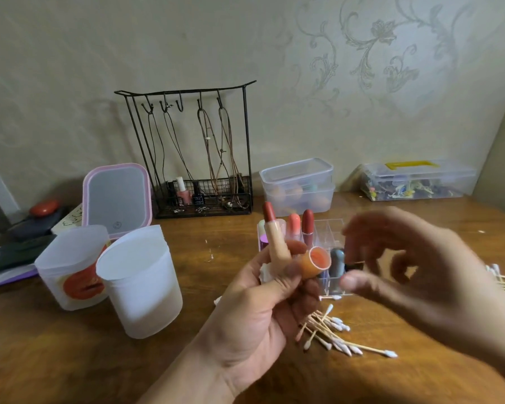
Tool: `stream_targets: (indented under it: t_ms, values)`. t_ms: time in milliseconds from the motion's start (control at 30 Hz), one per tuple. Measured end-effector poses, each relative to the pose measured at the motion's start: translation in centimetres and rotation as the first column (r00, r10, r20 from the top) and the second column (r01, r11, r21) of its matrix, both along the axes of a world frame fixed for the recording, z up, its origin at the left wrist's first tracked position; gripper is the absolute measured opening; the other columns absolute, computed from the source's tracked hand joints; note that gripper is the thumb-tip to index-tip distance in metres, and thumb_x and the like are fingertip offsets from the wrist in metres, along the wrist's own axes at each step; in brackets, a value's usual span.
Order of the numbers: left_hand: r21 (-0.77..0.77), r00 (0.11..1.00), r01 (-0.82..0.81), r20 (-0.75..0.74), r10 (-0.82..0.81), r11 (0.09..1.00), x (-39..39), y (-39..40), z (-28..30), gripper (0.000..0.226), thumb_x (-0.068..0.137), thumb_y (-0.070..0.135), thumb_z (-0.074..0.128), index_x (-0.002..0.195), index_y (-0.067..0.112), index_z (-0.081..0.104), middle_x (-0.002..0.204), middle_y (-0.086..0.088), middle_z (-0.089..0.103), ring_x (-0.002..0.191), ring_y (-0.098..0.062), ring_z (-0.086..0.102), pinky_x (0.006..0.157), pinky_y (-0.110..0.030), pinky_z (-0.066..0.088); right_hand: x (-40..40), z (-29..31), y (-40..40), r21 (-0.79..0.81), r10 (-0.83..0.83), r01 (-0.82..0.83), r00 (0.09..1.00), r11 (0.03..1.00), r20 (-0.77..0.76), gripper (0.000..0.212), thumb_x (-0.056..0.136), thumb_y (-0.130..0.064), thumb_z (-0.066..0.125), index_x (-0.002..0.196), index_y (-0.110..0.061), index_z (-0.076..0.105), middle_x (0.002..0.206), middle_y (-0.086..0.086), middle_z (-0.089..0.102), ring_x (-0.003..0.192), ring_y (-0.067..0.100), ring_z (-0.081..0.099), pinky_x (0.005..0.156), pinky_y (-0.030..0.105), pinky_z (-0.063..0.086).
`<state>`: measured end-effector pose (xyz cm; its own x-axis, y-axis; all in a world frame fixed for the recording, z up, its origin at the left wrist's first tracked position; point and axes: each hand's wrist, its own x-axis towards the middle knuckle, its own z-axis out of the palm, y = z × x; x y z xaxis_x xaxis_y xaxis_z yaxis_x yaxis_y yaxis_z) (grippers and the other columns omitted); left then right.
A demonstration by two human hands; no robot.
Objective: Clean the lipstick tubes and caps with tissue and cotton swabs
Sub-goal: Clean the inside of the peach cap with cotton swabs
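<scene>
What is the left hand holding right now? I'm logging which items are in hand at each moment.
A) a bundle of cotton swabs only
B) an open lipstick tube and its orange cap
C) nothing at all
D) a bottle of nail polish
B: the left hand grips the beige lipstick tube, its red bullet exposed, together with the orange cap; the cotton swabs lie on the table.

Motion-blurred right hand, half-hidden tissue

The right hand (414,266) smears; the left hand (263,298) covers most of the tissue (265,272).
</scene>
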<state>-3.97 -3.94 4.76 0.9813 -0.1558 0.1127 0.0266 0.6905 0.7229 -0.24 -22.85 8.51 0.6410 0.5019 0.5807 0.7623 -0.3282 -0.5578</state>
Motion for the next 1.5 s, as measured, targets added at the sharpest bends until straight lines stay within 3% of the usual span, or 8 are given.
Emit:
stream_targets:
  t_ms: [67,167,467,600,733,1133,1333,1500]
  values:
    - [-0.026,1.0,-0.011,0.002,0.011,1.0,0.1,0.2,0.2,0.026,0.071,0.001,0.068,0.096,0.008,0.072,0.084,-0.017,0.063,0.068,-0.021,0.059,0.058,-0.026,0.054,0.8,0.7,-1.6,-0.33,-0.154,0.14,0.988,0.934,-0.017,0.039,0.063,-0.071,0.071,0.086,-0.041,0.061,0.08,-0.019,0.065,0.065,0.005,0.06,0.053,0.012,0.044]
    - [-0.041,1.0,-0.013,-0.007,0.013,0.999,0.1,0.5,0.4,0.027,0.074,0.002,0.065,0.1,0.006,0.07,0.089,-0.018,0.063,0.07,-0.02,0.058,0.06,-0.025,0.053,2.1,-0.3,-2.1,-0.801,-0.218,0.11,0.976,0.588,-0.026,0.033,0.069,-0.07,0.068,0.094,-0.054,0.054,0.09,-0.033,0.06,0.08,-0.004,0.058,0.064,0.016,0.048]
    - [-0.026,0.991,-0.061,-0.117,0.058,0.998,0.2,0.4,0.6,0.023,0.078,0.014,0.07,0.096,-0.001,0.073,0.086,-0.02,0.065,0.069,-0.021,0.064,0.059,-0.025,0.058,3.1,-2.7,-1.1,-0.862,-0.184,-0.132,0.95,0.49,-0.251,0.002,0.088,-0.045,0.064,0.087,-0.043,0.063,0.091,-0.021,0.061,0.084,0.0,0.056,0.078,0.021,0.052]
    - [-0.031,0.984,-0.057,-0.17,0.051,0.998,0.3,0.5,0.7,0.02,0.071,0.004,0.064,0.087,0.001,0.075,0.088,-0.022,0.067,0.071,-0.024,0.066,0.059,-0.025,0.059,3.1,-0.9,-3.4,-0.744,-0.103,-0.079,0.975,0.664,-0.195,0.006,0.091,-0.044,0.056,0.087,-0.047,0.052,0.087,-0.03,0.064,0.079,-0.004,0.062,0.07,0.015,0.05]
    - [0.049,0.981,-0.054,-0.181,0.062,0.997,0.5,0.5,0.4,0.02,0.071,0.004,0.065,0.088,0.005,0.076,0.086,-0.019,0.065,0.069,-0.021,0.063,0.053,-0.021,0.051,2.3,0.8,-2.8,-0.21,0.033,-0.068,0.986,0.975,-0.164,0.008,0.084,-0.041,0.059,0.08,-0.035,0.062,0.069,-0.013,0.067,0.06,0.007,0.063,0.05,0.014,0.046]
    - [0.332,0.961,-0.177,-0.146,0.236,0.927,0.9,0.5,-0.3,0.036,0.075,0.016,0.069,0.108,0.002,0.069,0.086,-0.017,0.064,0.06,-0.013,0.056,0.047,-0.02,0.049,2.0,-1.3,-1.1,-0.273,-0.041,0.13,0.95,0.953,0.309,0.015,0.087,-0.018,0.062,0.075,-0.016,0.072,0.064,-0.008,0.059,0.055,0.009,0.053,0.049,0.027,0.045]
    - [0.335,0.953,-0.217,-0.132,0.274,0.917,0.7,0.5,-0.3,0.032,0.067,0.011,0.07,0.098,0.006,0.069,0.078,-0.014,0.066,0.058,-0.015,0.057,0.05,-0.02,0.052,1.1,-1.5,-0.7,-0.378,0.021,0.092,0.958,0.921,0.286,0.031,0.092,-0.027,0.053,0.068,-0.012,0.066,0.059,-0.003,0.054,0.053,0.015,0.049,0.048,0.031,0.041]
    - [0.346,0.956,-0.212,-0.121,0.267,0.914,0.7,0.2,-0.3,0.027,0.069,0.013,0.068,0.095,0.007,0.069,0.072,-0.014,0.064,0.055,-0.013,0.056,0.048,-0.019,0.051,0.8,-1.8,-0.2,-0.242,-0.035,0.117,0.948,0.963,0.318,0.029,0.091,-0.02,0.056,0.068,-0.007,0.066,0.054,0.003,0.053,0.047,0.018,0.046,0.045,0.034,0.04]
